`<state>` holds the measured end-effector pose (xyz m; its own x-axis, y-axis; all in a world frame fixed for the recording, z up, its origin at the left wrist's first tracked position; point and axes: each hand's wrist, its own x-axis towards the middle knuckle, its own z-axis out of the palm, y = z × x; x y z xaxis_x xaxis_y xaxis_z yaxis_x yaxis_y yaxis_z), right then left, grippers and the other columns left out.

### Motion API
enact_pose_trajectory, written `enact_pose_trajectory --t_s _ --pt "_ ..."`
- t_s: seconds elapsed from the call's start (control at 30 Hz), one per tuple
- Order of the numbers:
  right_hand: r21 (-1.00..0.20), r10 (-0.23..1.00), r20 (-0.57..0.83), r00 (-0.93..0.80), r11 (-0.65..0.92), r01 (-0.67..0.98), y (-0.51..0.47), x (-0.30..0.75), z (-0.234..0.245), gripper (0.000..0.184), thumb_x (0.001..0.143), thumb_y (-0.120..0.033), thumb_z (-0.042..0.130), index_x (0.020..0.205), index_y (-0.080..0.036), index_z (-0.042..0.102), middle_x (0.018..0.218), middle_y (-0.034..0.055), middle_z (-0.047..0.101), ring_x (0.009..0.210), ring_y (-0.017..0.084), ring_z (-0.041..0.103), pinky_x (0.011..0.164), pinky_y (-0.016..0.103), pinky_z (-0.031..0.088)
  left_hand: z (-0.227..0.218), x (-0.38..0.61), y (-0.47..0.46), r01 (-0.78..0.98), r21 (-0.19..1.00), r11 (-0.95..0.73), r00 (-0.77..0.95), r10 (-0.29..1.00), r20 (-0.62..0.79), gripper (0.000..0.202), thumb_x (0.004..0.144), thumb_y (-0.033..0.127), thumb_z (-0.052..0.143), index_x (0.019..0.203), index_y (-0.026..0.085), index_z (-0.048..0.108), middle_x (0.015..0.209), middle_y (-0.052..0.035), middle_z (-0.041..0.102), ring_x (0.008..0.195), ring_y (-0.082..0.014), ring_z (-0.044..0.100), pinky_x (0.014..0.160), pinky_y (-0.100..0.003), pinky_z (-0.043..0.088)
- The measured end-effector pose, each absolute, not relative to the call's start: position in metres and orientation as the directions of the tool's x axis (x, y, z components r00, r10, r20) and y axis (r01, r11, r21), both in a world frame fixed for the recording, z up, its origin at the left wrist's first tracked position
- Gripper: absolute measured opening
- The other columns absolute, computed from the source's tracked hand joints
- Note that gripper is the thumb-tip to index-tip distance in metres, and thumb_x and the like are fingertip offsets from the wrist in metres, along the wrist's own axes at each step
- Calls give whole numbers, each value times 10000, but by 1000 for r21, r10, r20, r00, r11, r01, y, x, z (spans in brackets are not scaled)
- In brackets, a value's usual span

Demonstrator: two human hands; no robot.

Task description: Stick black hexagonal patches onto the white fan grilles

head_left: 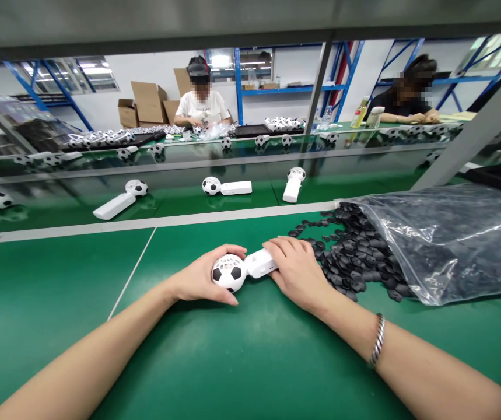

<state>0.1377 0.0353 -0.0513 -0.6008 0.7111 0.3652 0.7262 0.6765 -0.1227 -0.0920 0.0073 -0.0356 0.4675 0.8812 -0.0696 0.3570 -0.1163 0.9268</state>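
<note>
Low over the green work surface (241,361), a handheld fan (229,273) with a white-and-black football-patterned head lies sideways between my hands. Around its round head curl the fingers and thumb of my left hand (202,274). My right hand (298,268) grips the far end of its white handle, fingers over the top. Slotted openings show on the upper part of the head. Just right of my right hand spreads a heap of small black plastic pieces (359,256), spilling out of a clear plastic bag (455,239).
Beyond a pale edge strip (180,219), several similar fans (228,186) lie on a glossy green belt (171,204). Two people sit across, near more fans and cardboard boxes (149,102). A slanted grey post (469,128) rises at right; a shelf (250,23) overhangs the top.
</note>
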Motion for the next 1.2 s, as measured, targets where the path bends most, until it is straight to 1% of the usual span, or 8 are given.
enact_pose_trajectory --t_s 0.27,0.43,0.63,0.83,0.93,1.0,1.1,1.2 --pt "-155 727 378 -573 660 735 32 138 -55 405 801 -95 455 1198 -172 480 1249 86 503 1217 289 330 994 486 193 -43 -78 0 455 849 -269 418 906 64 775 580 270 753 1252 260 368 1250 -63 446 1098 -235 478 946 -367 385" --pt "-243 641 378 -668 765 596 25 136 -54 476 763 -32 407 1211 -184 454 1262 63 493 1238 244 318 1022 461 188 -43 -73 -4 490 780 -390 456 877 152 742 592 237 739 1244 279 387 1235 -50 434 1135 -240 434 992 -392 341" --pt "-347 633 353 -689 772 532 23 136 -50 464 761 -130 498 1216 -200 443 1254 62 496 1235 229 328 1021 441 217 -43 -72 -5 440 851 -288 439 896 76 845 559 345 780 1283 276 349 1268 -67 417 1161 -258 418 993 -397 337" --pt "-312 659 344 -669 752 581 25 138 -51 455 771 -189 535 1214 -217 438 1252 76 499 1233 238 347 1006 461 240 -40 -67 -8 482 851 -209 349 937 32 801 558 330 767 1261 260 390 1235 -76 482 1105 -275 469 944 -402 376" --pt "-279 683 343 -645 730 624 33 142 -50 523 751 -332 611 1223 -210 422 1247 88 502 1234 273 338 1001 490 219 -36 -68 -8 493 840 -226 332 941 59 663 578 280 744 1183 246 475 1185 -53 530 1047 -256 507 917 -370 398" --pt "-252 687 340 -642 724 642 39 146 -47 586 713 -422 648 1209 -195 433 1201 96 527 1192 287 377 989 492 213 -33 -69 -8 477 852 -215 332 942 52 593 582 245 731 1132 228 508 1102 -42 573 933 -227 553 822 -324 446" --pt "-191 642 329 -692 763 617 47 151 -42 470 718 -427 637 1098 -182 508 1038 81 582 997 246 496 906 433 283 -28 -72 -8 468 853 -232 349 935 63 541 593 215 710 1101 222 523 1048 -37 586 854 -205 567 750 -292 459" --pt "-93 580 382 -720 799 594 48 152 -38 341 729 -355 607 1002 -160 542 964 81 579 889 227 505 809 378 313 -26 -73 -9 462 852 -245 370 927 66 654 568 228 741 1169 242 484 1165 -50 531 1003 -240 527 862 -324 427"
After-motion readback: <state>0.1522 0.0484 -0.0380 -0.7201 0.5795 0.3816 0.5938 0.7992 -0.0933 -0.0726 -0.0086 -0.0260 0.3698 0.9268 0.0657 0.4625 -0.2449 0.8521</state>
